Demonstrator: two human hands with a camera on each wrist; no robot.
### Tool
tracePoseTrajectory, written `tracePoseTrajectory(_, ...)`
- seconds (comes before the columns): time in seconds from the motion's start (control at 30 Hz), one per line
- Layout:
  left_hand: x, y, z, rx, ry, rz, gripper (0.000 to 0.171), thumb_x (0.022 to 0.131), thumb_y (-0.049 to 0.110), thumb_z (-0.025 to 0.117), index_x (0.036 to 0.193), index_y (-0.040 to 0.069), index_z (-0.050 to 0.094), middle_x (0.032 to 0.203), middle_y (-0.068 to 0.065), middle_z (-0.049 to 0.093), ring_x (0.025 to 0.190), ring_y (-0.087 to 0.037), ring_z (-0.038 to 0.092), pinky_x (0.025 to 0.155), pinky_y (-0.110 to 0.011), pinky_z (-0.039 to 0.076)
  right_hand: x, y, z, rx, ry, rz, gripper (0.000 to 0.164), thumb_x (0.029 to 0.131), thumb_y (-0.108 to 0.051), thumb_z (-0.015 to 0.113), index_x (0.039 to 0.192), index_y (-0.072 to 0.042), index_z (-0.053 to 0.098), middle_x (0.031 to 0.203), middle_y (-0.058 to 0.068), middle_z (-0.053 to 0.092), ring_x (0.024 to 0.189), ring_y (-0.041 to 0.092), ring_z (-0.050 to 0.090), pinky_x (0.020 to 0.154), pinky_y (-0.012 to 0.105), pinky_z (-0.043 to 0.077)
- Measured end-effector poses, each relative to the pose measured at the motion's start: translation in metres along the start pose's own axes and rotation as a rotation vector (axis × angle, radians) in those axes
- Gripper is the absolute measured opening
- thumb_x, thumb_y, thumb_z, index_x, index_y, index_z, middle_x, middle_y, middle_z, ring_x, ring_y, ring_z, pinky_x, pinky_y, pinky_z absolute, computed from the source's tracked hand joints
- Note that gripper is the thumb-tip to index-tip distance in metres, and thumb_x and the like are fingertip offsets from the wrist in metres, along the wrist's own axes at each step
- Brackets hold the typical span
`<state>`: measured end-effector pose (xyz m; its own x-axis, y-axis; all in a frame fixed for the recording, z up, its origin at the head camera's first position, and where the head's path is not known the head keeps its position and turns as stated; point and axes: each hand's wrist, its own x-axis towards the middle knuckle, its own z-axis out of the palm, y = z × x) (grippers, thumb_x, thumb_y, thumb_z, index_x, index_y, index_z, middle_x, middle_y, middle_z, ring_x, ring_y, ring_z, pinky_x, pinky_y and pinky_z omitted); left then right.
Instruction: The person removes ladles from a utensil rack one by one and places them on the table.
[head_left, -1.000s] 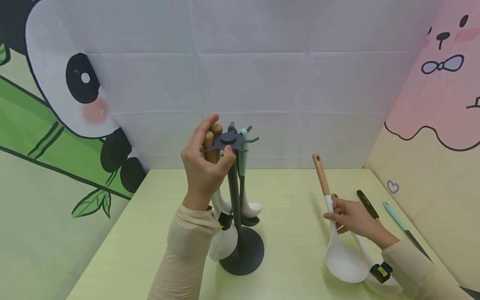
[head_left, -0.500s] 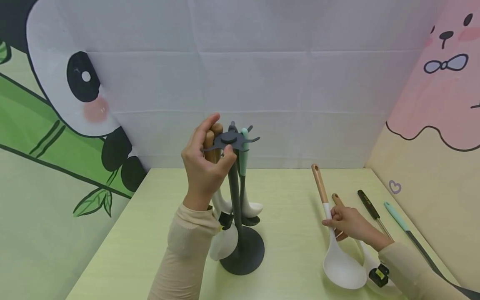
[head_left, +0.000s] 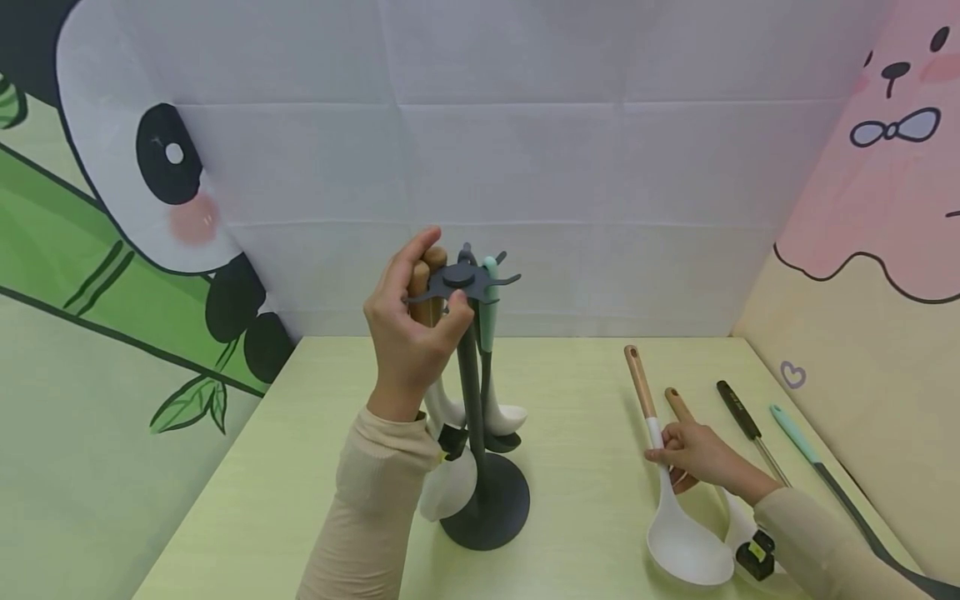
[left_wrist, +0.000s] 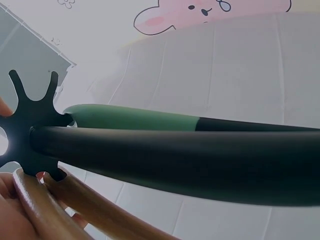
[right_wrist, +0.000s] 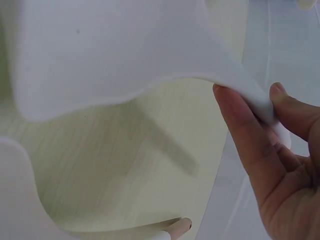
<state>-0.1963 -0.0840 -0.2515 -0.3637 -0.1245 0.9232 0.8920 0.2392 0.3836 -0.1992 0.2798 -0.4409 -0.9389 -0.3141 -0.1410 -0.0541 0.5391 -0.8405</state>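
My left hand (head_left: 412, 333) grips the top of a dark utensil stand (head_left: 491, 512). Its thumb lies against the hooked disc, and its fingers are beside two wooden handles (left_wrist: 90, 205) hanging there. A mint-handled utensil (head_left: 488, 321) hangs on the stand's other side. At right, my right hand (head_left: 693, 454) pinches the white neck of a large spoon (head_left: 686, 542) with a wooden handle, held slanted low over the table. Thumb and fingers (right_wrist: 245, 135) close on that neck in the right wrist view. Under the right forearm, another white utensil with a wooden handle (head_left: 678, 404) is partly hidden.
A black-handled utensil (head_left: 738, 410) and a mint-handled one with a dark shaft (head_left: 797, 433) lie on the pale table (head_left: 577, 467) toward its right edge. White heads (head_left: 448, 485) hang low round the stand. A pale cloth wall (head_left: 510, 167) stands behind.
My right hand has lowered slightly, bringing the spoon nearer the table and uncovering more of the wooden handle beside it. My left hand keeps its hold on the stand.
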Motion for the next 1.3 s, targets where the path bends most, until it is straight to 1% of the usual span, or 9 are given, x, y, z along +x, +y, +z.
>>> tracePoseTrajectory(0.1,0.0,0.0,0.0,0.001,0.0,0.0,0.059,0.073,0.017,0.057,0.124,-0.012,0.059,0.105,-0.024,0.067,0.097,-0.028,0.065,0.087,-0.025,0.051,0.001,0.003,0.001,0.005,-0.005,0.015,0.03,0.094,-0.014,0.069,0.105,0.011,0.056,0.064,0.009,0.062,0.055,0.027,0.065,0.051,0.039,0.057)
tracePoseTrajectory(0.2,0.0,0.0,0.0,0.008,0.0,0.001,0.059,0.073,0.017,0.057,0.124,-0.012,0.059,0.105,-0.023,0.067,0.098,-0.029,0.066,0.087,-0.025,0.051,0.001,0.006,0.003,-0.002,-0.014,0.046,0.021,0.094,-0.011,0.068,0.095,0.006,0.057,0.063,0.007,0.061,0.055,0.024,0.065,0.051,0.039,0.057)
tracePoseTrajectory(0.23,0.0,0.0,0.0,0.008,0.0,0.002,0.059,0.073,0.017,0.057,0.124,-0.012,0.059,0.105,-0.024,0.067,0.098,-0.029,0.066,0.087,-0.025,0.051,0.0,0.006,0.004,-0.005,-0.018,0.056,0.021,0.094,-0.012,0.068,0.086,0.002,0.055,0.062,0.007,0.061,0.055,0.023,0.065,0.051,0.038,0.058)
tracePoseTrajectory(0.33,0.0,0.0,0.0,0.01,0.0,0.003,0.059,0.073,0.017,0.057,0.124,-0.012,0.059,0.104,-0.024,0.067,0.097,-0.029,0.066,0.086,-0.024,0.051,0.0,0.008,0.006,-0.002,-0.038,0.062,0.021,0.093,-0.011,0.068,0.082,0.0,0.055,0.062,0.007,0.061,0.054,0.022,0.065,0.051,0.039,0.057)
tracePoseTrajectory(0.5,0.0,0.0,0.0,0.001,0.002,0.002,0.058,0.074,0.016,0.057,0.124,-0.013,0.059,0.104,-0.024,0.066,0.098,-0.028,0.066,0.085,-0.023,0.051,0.001,0.013,0.006,0.012,-0.067,0.06,0.02,0.094,-0.01,0.068,0.082,0.002,0.055,0.063,0.008,0.063,0.054,0.023,0.066,0.051,0.04,0.057)
tracePoseTrajectory(0.63,0.0,0.0,0.0,-0.006,0.004,-0.004,0.059,0.073,0.016,0.057,0.124,-0.013,0.059,0.104,-0.024,0.066,0.097,-0.029,0.065,0.085,-0.024,0.051,0.002,0.017,0.007,0.005,-0.063,0.064,0.02,0.093,-0.009,0.068,0.082,0.002,0.056,0.063,0.009,0.064,0.053,0.023,0.066,0.05,0.039,0.057)
tracePoseTrajectory(0.77,0.0,0.0,0.001,-0.011,0.005,-0.003,0.059,0.073,0.016,0.057,0.124,-0.013,0.059,0.104,-0.024,0.066,0.097,-0.029,0.065,0.085,-0.024,0.051,0.004,0.018,0.009,-0.001,-0.047,0.079,0.021,0.092,-0.008,0.069,0.08,0.001,0.055,0.062,0.008,0.063,0.051,0.021,0.065,0.049,0.038,0.057)
tracePoseTrajectory(1.0,0.0,-0.002,0.001,-0.051,-0.002,0.009,0.058,0.074,0.014,0.056,0.124,-0.015,0.057,0.105,-0.025,0.066,0.097,-0.031,0.065,0.086,-0.025,0.051,0.005,0.021,0.012,-0.027,-0.089,0.115,0.023,0.094,-0.011,0.066,0.079,-0.002,0.052,0.063,0.006,0.059,0.052,0.016,0.063,0.05,0.034,0.057)
tracePoseTrajectory(1.3,0.0,-0.001,0.002,-0.056,-0.003,0.019,0.058,0.074,0.014,0.056,0.124,-0.015,0.057,0.104,-0.025,0.065,0.097,-0.028,0.065,0.086,-0.025,0.051,0.007,0.023,0.014,-0.055,-0.085,0.146,0.023,0.094,-0.011,0.066,0.079,-0.002,0.052,0.064,0.008,0.058,0.052,0.015,0.063,0.05,0.033,0.057)
